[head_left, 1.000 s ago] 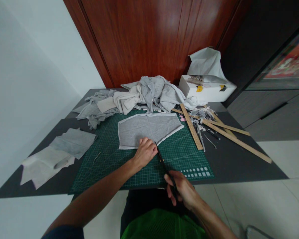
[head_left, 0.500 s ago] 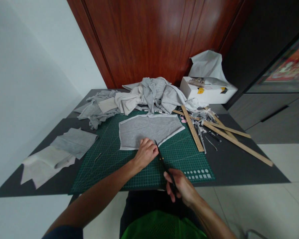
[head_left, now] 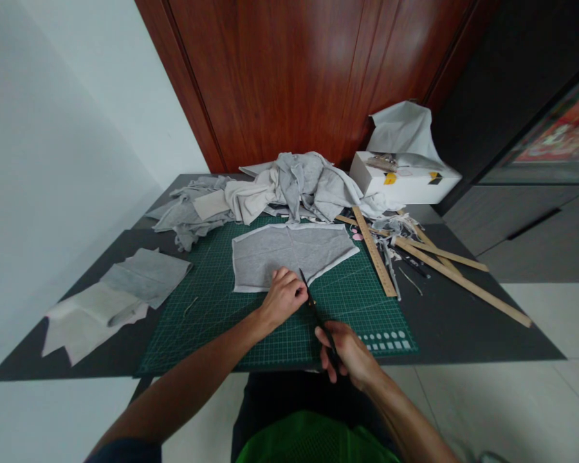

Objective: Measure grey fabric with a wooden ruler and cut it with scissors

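Observation:
A grey piece of fabric (head_left: 294, 249) with pale edges lies spread on the green cutting mat (head_left: 212, 321). My left hand (head_left: 284, 294) is closed at its near edge, fingers curled over the cloth and hiding what they pinch. Black scissors (head_left: 320, 320) are in my right hand (head_left: 341, 350), which wraps round the handles at the mat's front edge. Their blades point away from me, with the tips over the fabric's near edge, just right of my left hand.
Crumpled grey and cream cloth (head_left: 299, 183) is heaped at the back. More pieces (head_left: 145, 276) lie at the left. On the right are a wooden ruler (head_left: 374, 252), wooden strips (head_left: 463, 281) and fabric scraps (head_left: 398, 225). Behind them stands a white box (head_left: 405, 183).
The scissors have moved slightly forward, their tips reaching farther over the fabric. My left hand stays at the cloth's near edge. The whole view has shifted a little.

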`<action>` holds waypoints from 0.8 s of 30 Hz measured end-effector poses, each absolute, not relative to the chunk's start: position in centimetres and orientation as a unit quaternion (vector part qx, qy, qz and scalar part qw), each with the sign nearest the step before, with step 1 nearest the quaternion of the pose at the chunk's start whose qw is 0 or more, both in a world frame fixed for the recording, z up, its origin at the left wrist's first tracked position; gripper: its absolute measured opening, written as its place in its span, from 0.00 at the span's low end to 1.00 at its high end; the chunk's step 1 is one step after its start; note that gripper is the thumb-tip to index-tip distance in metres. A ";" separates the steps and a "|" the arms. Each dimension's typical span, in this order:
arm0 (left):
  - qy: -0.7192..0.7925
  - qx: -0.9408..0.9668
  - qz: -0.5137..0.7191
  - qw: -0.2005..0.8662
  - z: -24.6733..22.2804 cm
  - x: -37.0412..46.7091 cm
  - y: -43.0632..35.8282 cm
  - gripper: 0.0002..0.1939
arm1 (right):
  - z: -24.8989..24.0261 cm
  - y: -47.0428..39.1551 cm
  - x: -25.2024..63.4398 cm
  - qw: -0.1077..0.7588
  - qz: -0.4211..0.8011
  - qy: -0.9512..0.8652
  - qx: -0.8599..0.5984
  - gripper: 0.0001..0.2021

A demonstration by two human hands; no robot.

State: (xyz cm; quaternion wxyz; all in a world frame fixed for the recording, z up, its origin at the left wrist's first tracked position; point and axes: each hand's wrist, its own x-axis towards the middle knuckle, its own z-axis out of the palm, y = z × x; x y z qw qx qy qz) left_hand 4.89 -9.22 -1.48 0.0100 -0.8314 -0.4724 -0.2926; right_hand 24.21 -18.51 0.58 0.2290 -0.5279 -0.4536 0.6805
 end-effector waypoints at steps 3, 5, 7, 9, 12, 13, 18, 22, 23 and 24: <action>-0.469 -0.831 -0.299 0.003 -1.5 4.9 -9.2 0.09 | 0.4 -18.3 24.2 0.240 0.681 -0.444 -0.530 0.22; -0.465 -0.831 -0.305 -0.002 -1.5 4.8 -9.2 0.09 | 0.3 -18.0 24.1 0.245 0.683 -0.441 -0.528 0.22; -0.462 -0.829 -0.315 -0.008 -1.5 4.8 -9.2 0.09 | 0.3 -17.7 23.9 0.247 0.684 -0.445 -0.522 0.21; -0.462 -0.826 -0.324 -0.013 -1.5 4.8 -9.2 0.09 | 0.4 -17.5 23.6 0.247 0.683 -0.447 -0.523 0.21; -0.464 -0.821 -0.331 -0.020 -1.5 4.8 -9.2 0.10 | 0.4 -17.4 23.4 0.241 0.680 -0.441 -0.535 0.20; -0.464 -0.821 -0.333 -0.023 -1.5 4.8 -9.2 0.10 | 0.4 -17.4 23.4 0.240 0.678 -0.439 -0.537 0.20; -0.462 -0.819 -0.338 -0.031 -1.5 4.7 -9.1 0.10 | 0.4 -17.0 23.2 0.253 0.679 -0.428 -0.540 0.21; -0.470 -0.815 -0.338 -0.037 -1.4 4.6 -9.0 0.09 | 0.4 -16.5 23.1 0.248 0.681 -0.446 -0.525 0.20; -0.469 -0.814 -0.339 -0.038 -1.5 4.6 -9.0 0.09 | 0.3 -16.4 23.1 0.248 0.680 -0.448 -0.525 0.20; -0.468 -0.814 -0.341 -0.040 -1.5 4.6 -9.0 0.09 | 0.3 -16.4 23.0 0.247 0.679 -0.448 -0.527 0.20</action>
